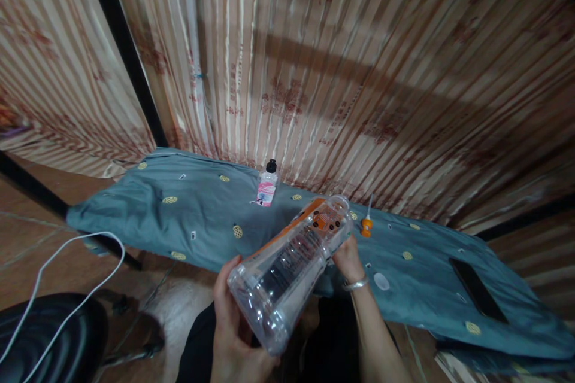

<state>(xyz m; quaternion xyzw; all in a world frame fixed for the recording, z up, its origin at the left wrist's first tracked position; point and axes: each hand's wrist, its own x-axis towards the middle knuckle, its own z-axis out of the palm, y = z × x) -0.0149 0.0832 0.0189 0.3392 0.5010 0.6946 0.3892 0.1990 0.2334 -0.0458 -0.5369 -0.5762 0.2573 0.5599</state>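
Note:
A large clear plastic bottle (291, 263) with an orange label panel lies tilted between my hands, its base toward me and its narrower end pointing away to the upper right. My left hand (236, 335) is wrapped round the base from the left and below. Near the narrower end, my right hand (348, 260) grips it from the right side, its fingers mostly hidden behind the plastic. Just beyond my right hand, an orange pump-like top (366, 226) with a thin pale tube rests on the teal cloth (206, 221).
A small bottle (266, 185) with a black cap and pink label stands at the back. To the right lie a dark phone (478, 290) and a whitish round disc (381, 281). A white cable (67, 242) loops above a black stool seat (54, 335). A striped curtain (291, 72) hangs behind.

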